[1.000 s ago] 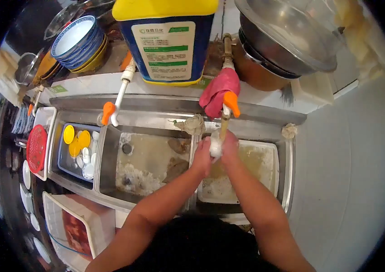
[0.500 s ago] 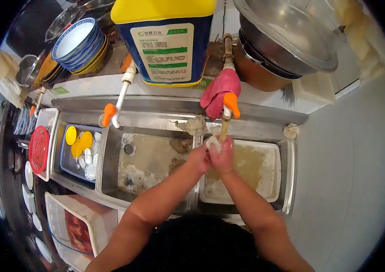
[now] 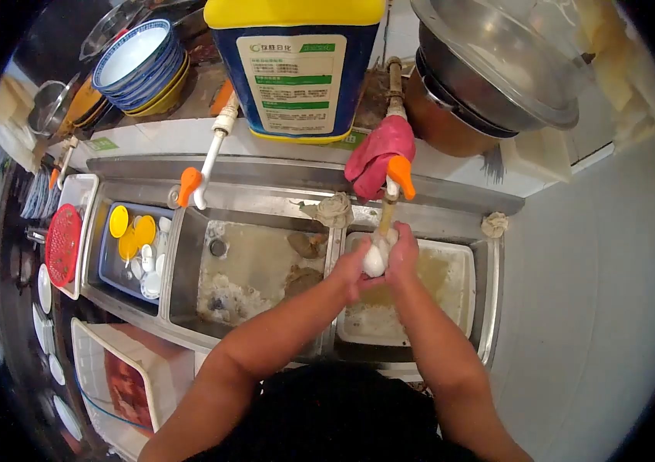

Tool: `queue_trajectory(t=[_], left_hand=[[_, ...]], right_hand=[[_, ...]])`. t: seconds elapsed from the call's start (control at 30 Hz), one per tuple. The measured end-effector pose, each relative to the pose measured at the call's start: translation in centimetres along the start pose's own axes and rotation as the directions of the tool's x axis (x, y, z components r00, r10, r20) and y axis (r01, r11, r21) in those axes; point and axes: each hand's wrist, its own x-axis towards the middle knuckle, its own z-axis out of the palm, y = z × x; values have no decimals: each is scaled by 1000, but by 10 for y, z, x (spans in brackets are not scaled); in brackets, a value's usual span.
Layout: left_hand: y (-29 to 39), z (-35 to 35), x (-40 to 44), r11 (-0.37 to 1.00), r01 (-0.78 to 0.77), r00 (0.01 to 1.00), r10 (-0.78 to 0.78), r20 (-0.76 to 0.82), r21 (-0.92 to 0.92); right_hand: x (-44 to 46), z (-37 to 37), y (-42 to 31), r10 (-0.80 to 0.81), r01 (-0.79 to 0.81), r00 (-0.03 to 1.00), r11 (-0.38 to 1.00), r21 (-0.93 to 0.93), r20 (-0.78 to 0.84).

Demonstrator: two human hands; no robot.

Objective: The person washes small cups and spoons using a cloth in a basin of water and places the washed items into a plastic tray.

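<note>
Under the right-hand tap [image 3: 398, 177], whose pipe is wrapped in a pink cloth [image 3: 380, 154], both hands cup a small white wet bundle [image 3: 375, 262], which looks like soft cloth. My left hand [image 3: 353, 269] curls round its left side, and my right hand [image 3: 402, 258] closes on it from the right. The tap's outlet end touches or nearly touches the bundle. Beneath the hands is a white tray [image 3: 439, 335] of cloudy water, set in the right basin.
The middle basin [image 3: 246, 262] holds murky water and brown rags. To its left are a blue-grey tub [image 3: 123, 285] of yellow and white dishes and a red colander [image 3: 63, 245]. Behind stand a large jug [image 3: 297, 85], stacked bowls [image 3: 133, 61] and metal basins [image 3: 489, 69].
The hands have pressed together round the white bundle, then parted a little, showing more of it. The view has shifted slightly.
</note>
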Motion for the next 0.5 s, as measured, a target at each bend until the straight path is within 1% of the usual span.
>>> queue_trajectory(t=[0.03,0.07,0.1,0.13,0.17,0.2,0.23,0.27,0.3,0.33,0.37,0.4,0.43,0.47,0.5], left_hand=[[-2,0,-1,997,9,1000,-7,23,-79],[-1,-2,3,997,10,1000,-8,23,-80],[0,-7,14,995,8,999,-5,36,-104],[2,-12,25,992,7,999,0,50,-128],[3,-17,34,992,8,999,-1,51,-130],[7,-20,39,984,4,991,20,135,-177],[11,-23,42,975,3,975,46,216,-223],[13,-24,45,975,2,975,48,217,-223],[17,-22,41,988,-68,974,96,206,-139],[20,-20,36,989,-135,970,143,197,-54],[19,-17,33,990,-134,970,142,197,-53],[15,-13,31,981,-195,975,194,107,0],[12,-11,30,967,-250,968,249,19,59],[10,-11,31,966,-250,968,249,20,59],[6,-12,32,949,-315,947,314,69,7]], right_hand=[[-13,3,-22,292,-297,955,944,143,58],[-12,-1,-16,292,-298,955,944,142,57],[-9,-7,-7,178,-205,963,971,120,204],[-10,-10,-5,63,-108,935,988,112,348],[-12,-13,-3,63,-107,936,988,110,347],[-17,-15,-9,-9,57,920,992,-111,393],[-21,-16,-12,-66,228,890,922,-314,452],[-23,-16,-9,-68,230,889,921,-314,452],[-26,-13,-6,-264,534,795,730,-425,546],[-29,-11,-3,-399,763,639,438,-475,658],[-29,-11,-2,-398,762,639,439,-476,658],[-31,-10,-9,-253,580,767,666,-469,589],[-32,-8,-13,-75,345,846,833,-433,528],[-32,-5,-11,-75,345,846,833,-433,528],[-33,-2,-8,72,48,886,968,-245,458]])
